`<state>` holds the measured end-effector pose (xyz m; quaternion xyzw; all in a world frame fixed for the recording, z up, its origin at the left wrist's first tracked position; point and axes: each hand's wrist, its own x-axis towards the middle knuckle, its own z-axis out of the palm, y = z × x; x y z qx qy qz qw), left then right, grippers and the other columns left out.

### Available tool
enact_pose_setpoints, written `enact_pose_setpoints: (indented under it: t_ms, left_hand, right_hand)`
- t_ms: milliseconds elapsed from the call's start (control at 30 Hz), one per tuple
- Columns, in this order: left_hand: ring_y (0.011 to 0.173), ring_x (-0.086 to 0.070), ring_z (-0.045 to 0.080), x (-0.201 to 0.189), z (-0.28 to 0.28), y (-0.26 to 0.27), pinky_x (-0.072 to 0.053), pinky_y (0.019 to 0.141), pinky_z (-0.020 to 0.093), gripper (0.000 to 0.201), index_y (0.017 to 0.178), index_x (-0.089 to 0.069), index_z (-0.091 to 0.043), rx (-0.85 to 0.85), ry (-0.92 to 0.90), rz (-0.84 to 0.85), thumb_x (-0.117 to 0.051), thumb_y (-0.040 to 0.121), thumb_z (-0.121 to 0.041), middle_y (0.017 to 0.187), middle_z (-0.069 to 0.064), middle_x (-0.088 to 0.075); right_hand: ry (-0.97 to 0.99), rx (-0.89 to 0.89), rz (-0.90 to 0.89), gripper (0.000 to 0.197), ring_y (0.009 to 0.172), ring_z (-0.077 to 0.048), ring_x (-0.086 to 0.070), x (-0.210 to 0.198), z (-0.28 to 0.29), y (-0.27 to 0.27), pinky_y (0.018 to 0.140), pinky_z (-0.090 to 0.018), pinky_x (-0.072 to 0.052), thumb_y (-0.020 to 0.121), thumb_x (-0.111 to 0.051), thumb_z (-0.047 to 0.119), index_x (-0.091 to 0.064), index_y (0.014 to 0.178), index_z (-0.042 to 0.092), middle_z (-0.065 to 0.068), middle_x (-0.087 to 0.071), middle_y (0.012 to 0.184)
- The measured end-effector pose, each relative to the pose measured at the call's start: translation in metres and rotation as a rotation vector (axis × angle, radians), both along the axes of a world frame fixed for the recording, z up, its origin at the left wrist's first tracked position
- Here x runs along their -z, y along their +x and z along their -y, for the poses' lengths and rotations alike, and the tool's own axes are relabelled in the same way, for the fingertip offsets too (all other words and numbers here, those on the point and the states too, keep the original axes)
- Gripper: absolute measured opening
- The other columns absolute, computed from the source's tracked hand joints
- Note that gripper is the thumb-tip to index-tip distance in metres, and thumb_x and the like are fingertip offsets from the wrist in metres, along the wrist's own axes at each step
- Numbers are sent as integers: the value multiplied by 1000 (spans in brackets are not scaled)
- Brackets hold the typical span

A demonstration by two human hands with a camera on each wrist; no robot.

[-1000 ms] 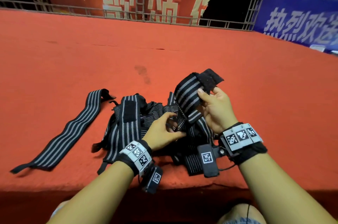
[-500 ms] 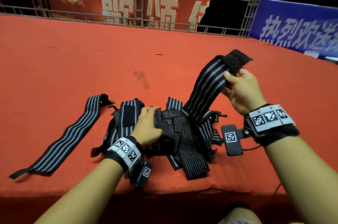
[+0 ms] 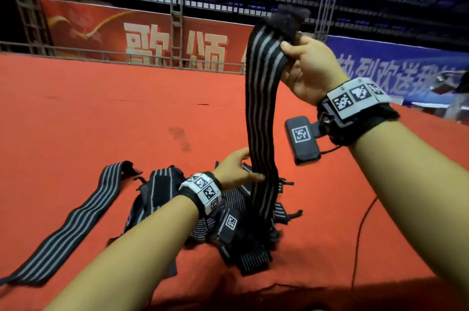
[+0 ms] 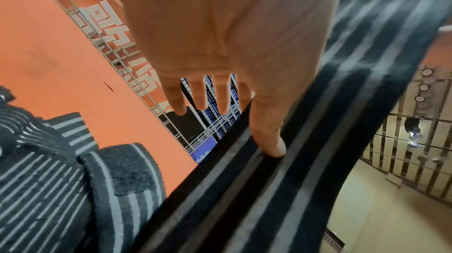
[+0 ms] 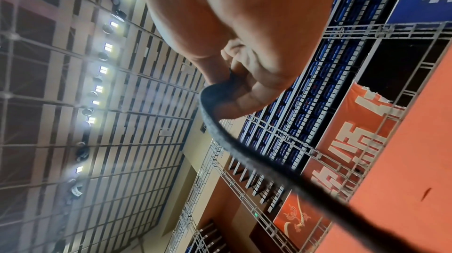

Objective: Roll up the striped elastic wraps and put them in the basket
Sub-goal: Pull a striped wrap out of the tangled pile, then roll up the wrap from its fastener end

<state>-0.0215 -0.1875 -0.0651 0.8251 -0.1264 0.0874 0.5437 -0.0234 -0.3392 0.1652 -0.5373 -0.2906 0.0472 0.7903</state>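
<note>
The right hand (image 3: 308, 67) pinches the fuzzy top end of one striped wrap (image 3: 261, 117) and holds it high, so it hangs down to the pile of wraps (image 3: 162, 189) on the red carpet (image 3: 101, 112). The left hand (image 3: 234, 168), fingers straight and spread, touches the hanging strip low down (thumb on its face). Another wrap (image 3: 76, 219) lies flat, apart to the left.

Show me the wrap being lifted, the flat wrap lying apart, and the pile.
lifted wrap (image 3: 261, 117), head view, mid-length of the hanging strip
flat wrap (image 3: 73, 224), head view, its middle
pile (image 3: 162, 183), head view, left side
</note>
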Motion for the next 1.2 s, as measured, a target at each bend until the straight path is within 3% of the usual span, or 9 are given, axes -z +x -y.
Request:
enact_pose_setpoints:
  t_ms: [100,267,367,600,733,867,1000,1100,1200]
  left_hand:
    - [95,-69,13,7,4,-6,-55,93,40,20,103,-71,-19,114,-117,-92,-73,89,-6,104,-2,-74]
    - [94,-69,26,17,-11,-27,-60,74,36,16,115,-64,-8,-50,-248,-130,-60,99,-10,108,12,-71]
    - [103,-67,31,24,-36,-44,-57,88,44,17,116,-61,-7,-112,-264,-155,-57,100,-6,112,16,-68]
    - [104,-68,32,55,-98,-84,-56,91,48,18,115,-63,-1,-144,-440,-271,-56,100,-6,114,20,-70]
    - [67,-67,8,74,-144,-93,-54,58,27,18,105,-65,0,-315,-149,-278,-56,92,10,82,2,-74]
    - [106,-68,18,94,-196,-93,-54,97,36,47,102,-68,-15,-468,-29,-253,-45,69,10,105,0,-72]
    - [102,-66,19,107,-261,-78,-54,93,36,30,94,-66,-21,-718,5,-288,-59,77,3,102,1,-71]
    - [105,-66,25,126,-313,-61,-53,94,39,21,93,-65,-24,-854,78,-388,-66,73,-19,109,6,-72]
    - [116,-61,33,142,-351,-44,-47,103,38,45,116,-65,-16,-990,176,-455,-69,75,-33,120,12,-68]
  right_hand:
    - [24,20,28,22,87,-21,-71,-20,0,0,67,-29,-59,104,-41,0,-60,113,8,-11,-71,105]
    - [-49,125,67,25,97,-22,-70,-14,3,10,75,-33,-59,103,-45,4,-61,121,9,-10,-72,111]
    - [-78,209,41,23,86,-17,-70,8,-3,19,66,-30,-56,103,-46,4,-63,114,14,-5,-73,103]
    - [-165,229,-38,23,68,-8,-66,72,-47,33,59,-25,-53,103,-43,3,-60,101,19,4,-68,87]
    - [-200,209,-114,24,71,-9,-67,111,-95,44,62,-28,-54,103,-43,3,-60,104,20,2,-69,92]
    - [-229,139,-199,24,71,-11,-67,155,-144,55,60,-29,-55,104,-42,2,-60,103,18,1,-68,90]
    - [-264,98,-275,22,70,-11,-67,195,-184,71,57,-27,-54,104,-44,3,-60,108,17,2,-68,89]
    - [-311,78,-312,20,64,-9,-65,224,-204,84,50,-24,-52,104,-45,3,-58,114,14,2,-66,86]
    - [-394,73,-330,21,52,-5,-62,254,-220,98,41,-19,-46,104,-45,5,-59,117,14,2,-64,82]
